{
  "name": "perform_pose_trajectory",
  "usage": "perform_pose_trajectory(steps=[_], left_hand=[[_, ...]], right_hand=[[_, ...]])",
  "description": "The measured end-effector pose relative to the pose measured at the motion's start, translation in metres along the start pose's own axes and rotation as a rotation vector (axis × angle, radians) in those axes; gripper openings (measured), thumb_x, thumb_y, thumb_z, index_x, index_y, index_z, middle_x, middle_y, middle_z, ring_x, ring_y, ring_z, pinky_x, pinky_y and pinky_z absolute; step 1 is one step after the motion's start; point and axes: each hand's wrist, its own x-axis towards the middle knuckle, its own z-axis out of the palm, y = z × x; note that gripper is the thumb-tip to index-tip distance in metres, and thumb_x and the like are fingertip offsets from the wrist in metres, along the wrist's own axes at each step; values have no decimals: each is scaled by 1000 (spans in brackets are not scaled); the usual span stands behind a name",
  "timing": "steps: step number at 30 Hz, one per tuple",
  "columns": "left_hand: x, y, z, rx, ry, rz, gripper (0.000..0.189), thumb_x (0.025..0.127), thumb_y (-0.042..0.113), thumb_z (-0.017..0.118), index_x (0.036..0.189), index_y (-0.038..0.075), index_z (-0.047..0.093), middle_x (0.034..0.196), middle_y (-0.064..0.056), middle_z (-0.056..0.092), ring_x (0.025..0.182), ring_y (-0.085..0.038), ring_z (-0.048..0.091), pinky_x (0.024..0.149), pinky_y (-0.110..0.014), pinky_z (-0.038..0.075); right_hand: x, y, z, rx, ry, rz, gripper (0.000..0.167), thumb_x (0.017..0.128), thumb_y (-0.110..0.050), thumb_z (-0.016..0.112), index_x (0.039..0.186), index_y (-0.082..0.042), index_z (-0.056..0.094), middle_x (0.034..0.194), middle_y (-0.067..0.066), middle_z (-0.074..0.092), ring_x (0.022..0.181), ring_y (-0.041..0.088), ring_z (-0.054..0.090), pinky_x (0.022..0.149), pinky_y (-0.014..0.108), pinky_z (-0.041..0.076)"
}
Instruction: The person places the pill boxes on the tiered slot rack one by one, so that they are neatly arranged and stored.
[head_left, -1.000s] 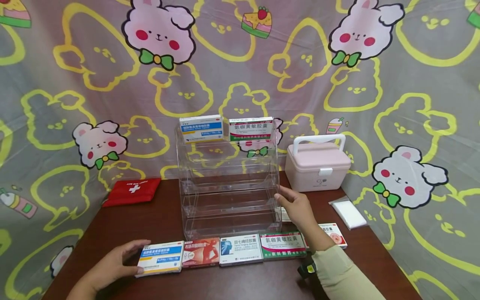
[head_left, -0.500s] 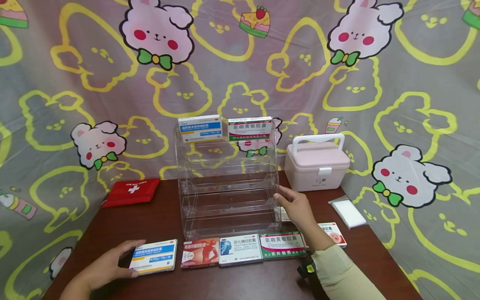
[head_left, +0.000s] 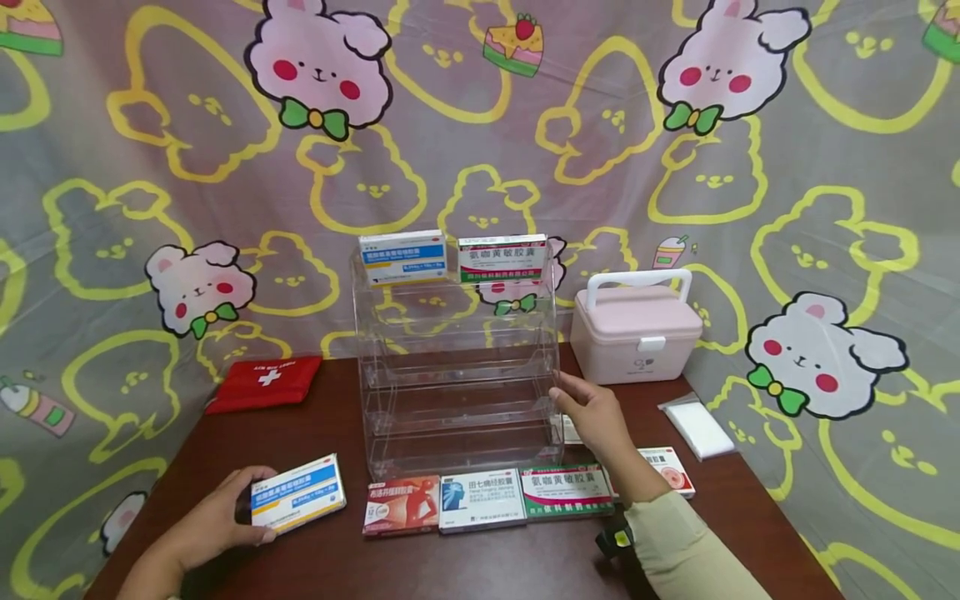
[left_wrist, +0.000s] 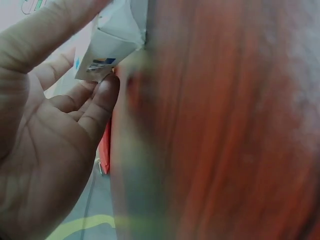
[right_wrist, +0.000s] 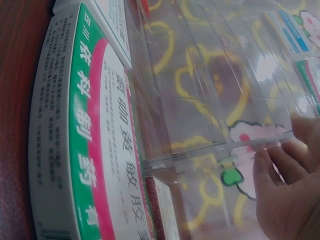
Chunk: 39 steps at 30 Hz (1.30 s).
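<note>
My left hand (head_left: 217, 512) grips a white, blue and yellow medicine box (head_left: 296, 493) by its left end, tilted up off the table. In the left wrist view, thumb and fingers lie on either side of the box's end (left_wrist: 107, 55). A clear stepped display rack (head_left: 461, 400) stands mid-table. At its right side edge, my right hand (head_left: 596, 417) holds the panel between thumb and fingers, also seen in the right wrist view. On the rack's top tier sit another blue-and-white medicine box (head_left: 403, 258) and a green-and-pink medicine box (head_left: 502, 260).
In front of the rack lie a red box (head_left: 401, 506), a white-and-blue box (head_left: 482, 500) and a green-edged box (head_left: 566, 492). More boxes lie partly behind the right arm. A red first aid pouch (head_left: 264, 383), pink case (head_left: 636, 333) and white packet (head_left: 699, 427) stand farther back.
The left hand has drawn the blue-and-white medicine box leftward from the row's left end and lifted and tilted it. The right hand stays at the rack's edge.
</note>
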Motion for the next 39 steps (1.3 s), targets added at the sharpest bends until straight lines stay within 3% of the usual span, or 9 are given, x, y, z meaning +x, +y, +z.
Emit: perform_pose_trajectory(steps=[4, 12, 18, 23, 25, 29, 33, 37, 39], left_hand=[[3, 0, -1, -70, -11, -39, 90, 75, 21, 102, 144, -2, 49, 135, -22, 57, 108, -24, 64, 80, -21, 55], [11, 4, -6, -13, 147, -94, 68, 88, 20, 93, 140, -1, 54, 134, -29, 65, 110, -37, 73, 80, -31, 61], [9, 5, -7, 17, 298, -42, 43, 94, 8, 86, 131, 1, 65, 128, -25, 73, 109, -28, 73, 78, -13, 54], [10, 7, -9, 23, 331, -83, 40, 97, 11, 83, 132, 3, 68, 130, -28, 72, 114, -41, 73, 84, -35, 63], [10, 7, -10, 18, 345, -90, 39, 98, 13, 83, 133, 3, 69, 129, -27, 73, 110, -33, 74, 84, -36, 63], [8, 5, -11, 5, 417, -70, 34, 99, 15, 83, 129, 4, 72, 122, -24, 77, 95, 9, 62, 74, -10, 50], [5, 8, -14, -81, 498, -80, 34, 101, 14, 80, 131, 0, 70, 120, -25, 77, 88, 23, 50, 71, -2, 43], [4, 20, -21, -205, 597, -123, 39, 102, 11, 79, 135, -4, 66, 107, 10, 77, 86, 21, 52, 72, -1, 45], [4, 29, -26, -277, 662, -133, 40, 101, 10, 79, 135, -4, 65, 101, 30, 66, 87, 20, 54, 73, -1, 46]], right_hand=[[0, 0, 1, 9, -1, -6, 51, 106, -32, 75, 152, -12, 66, 151, 10, 68, 141, 34, 63, 115, 55, 53], [-1, 0, -1, 8, 4, 1, 49, 106, -32, 75, 151, -14, 67, 151, 10, 68, 142, 34, 63, 115, 56, 53], [-1, 2, 0, 8, 8, -1, 49, 105, -32, 76, 150, -14, 68, 151, 9, 69, 142, 33, 63, 115, 56, 53], [-2, 1, 2, 4, 13, -3, 51, 106, -33, 75, 152, -13, 66, 149, 12, 69, 138, 34, 66, 112, 55, 56], [-2, 1, 2, 4, 12, -3, 52, 106, -34, 74, 152, -12, 66, 149, 13, 69, 137, 35, 66, 112, 55, 56], [-3, 1, 2, 0, 13, 2, 51, 106, -34, 75, 152, -14, 66, 149, 12, 70, 137, 34, 67, 113, 55, 55], [-3, 1, 2, 6, 10, 4, 51, 106, -34, 75, 152, -14, 66, 149, 12, 69, 134, 33, 68, 112, 55, 56], [-2, 0, 1, 8, 6, 2, 52, 106, -34, 74, 153, -13, 65, 151, 12, 68, 137, 34, 67, 114, 56, 54], [-1, 0, 0, 0, 6, 6, 52, 106, -35, 74, 153, -14, 65, 151, 11, 68, 140, 35, 64, 116, 57, 52]])
